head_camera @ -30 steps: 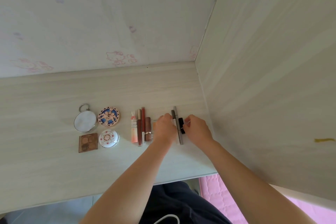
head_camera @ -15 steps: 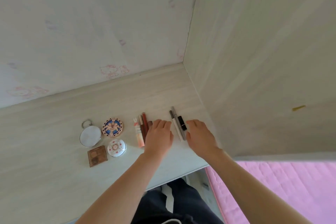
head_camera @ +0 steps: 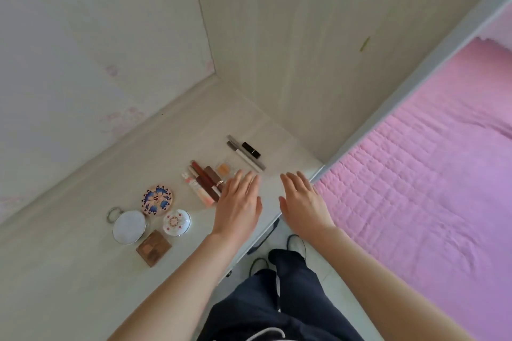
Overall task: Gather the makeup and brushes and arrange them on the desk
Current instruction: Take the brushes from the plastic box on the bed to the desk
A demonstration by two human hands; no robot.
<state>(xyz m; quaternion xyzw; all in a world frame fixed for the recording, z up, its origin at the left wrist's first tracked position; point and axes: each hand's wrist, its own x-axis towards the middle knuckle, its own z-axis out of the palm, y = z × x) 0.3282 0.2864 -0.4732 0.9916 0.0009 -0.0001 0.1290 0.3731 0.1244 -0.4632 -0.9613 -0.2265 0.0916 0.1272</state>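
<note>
Makeup lies in groups on the pale wooden desk (head_camera: 69, 279). Two grey pencils (head_camera: 245, 153) and a black lipstick (head_camera: 251, 150) sit far right. A small clear pot with orange powder (head_camera: 224, 168) lies beside a row of red, brown and pink lip tubes (head_camera: 203, 185). Further left are a blue-flowered compact (head_camera: 157, 200), a white patterned compact (head_camera: 176, 222), a round mirror (head_camera: 129, 226) and a brown eyeshadow palette (head_camera: 153, 247). My left hand (head_camera: 238, 202) hovers flat and empty just right of the tubes. My right hand (head_camera: 303, 199) hangs empty over the desk's front right corner.
A tall wooden side panel (head_camera: 318, 50) closes the desk on the right, and a wall with faint pink stickers (head_camera: 83, 50) stands behind. A pink quilted bed (head_camera: 429, 174) lies to the right. My dark trousers (head_camera: 277, 299) and the floor show below the desk edge.
Both hands let go of the pencils and lipstick and drew back toward me, fingers spread. The camera swung right, bringing the pink bed into view.
</note>
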